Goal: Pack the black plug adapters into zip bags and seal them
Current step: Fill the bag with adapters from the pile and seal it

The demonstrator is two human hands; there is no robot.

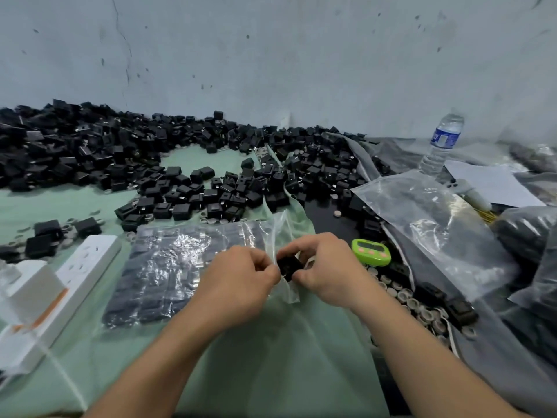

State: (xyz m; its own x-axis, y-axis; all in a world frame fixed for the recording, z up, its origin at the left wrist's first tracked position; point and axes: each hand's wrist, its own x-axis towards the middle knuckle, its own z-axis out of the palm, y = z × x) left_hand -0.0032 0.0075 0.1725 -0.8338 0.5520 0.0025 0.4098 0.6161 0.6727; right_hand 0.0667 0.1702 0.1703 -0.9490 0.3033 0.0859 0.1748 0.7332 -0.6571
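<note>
We see a wide pile of black plug adapters (120, 152) along the wall, on the green cover (271, 357). Nearer to us a zip bag (168, 267) lies flat, filled with rows of adapters. Our left hand (241, 279) pinches the edge of its mouth. Our right hand (325, 270), close beside, grips one adapter (287, 267) at this opening. A green timer (372, 251) sits just to the right.

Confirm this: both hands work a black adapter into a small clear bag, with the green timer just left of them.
Wrong side: the head view shows the green timer just right of the right hand. The rest holds: it and the left hand work a black adapter into a small clear bag.
</note>
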